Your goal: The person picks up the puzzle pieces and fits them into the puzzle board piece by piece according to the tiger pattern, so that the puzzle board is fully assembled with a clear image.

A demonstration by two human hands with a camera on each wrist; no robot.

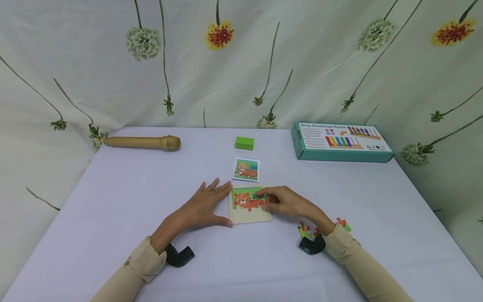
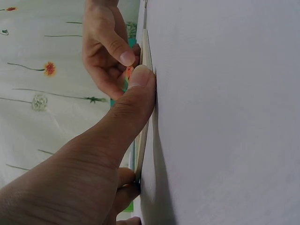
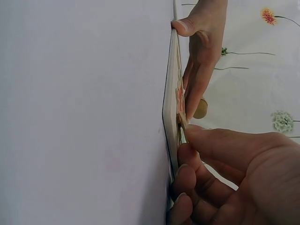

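Note:
A wooden puzzle board [image 1: 249,217] lies on the white cloth, its upper part filled with joined tiger pieces [image 1: 245,201]. My left hand [image 1: 203,207] is spread along the board's left side, thumb at the near corner and index fingertip at the far one. At the board's right side my right hand [image 1: 288,202] pinches a puzzle piece [image 2: 129,72] between thumb and fingers, right at the joined pieces. Its fingers hide much of that piece in the head view. Just behind the board lies a tiger picture card [image 1: 246,170].
Loose puzzle pieces [image 1: 303,230] lie by my right wrist, partly covered by it, with another piece [image 1: 343,224] beyond the sleeve. Farther back are a green block [image 1: 244,143], a teal game box [image 1: 343,156] at right and a wooden stick [image 1: 137,142] at left.

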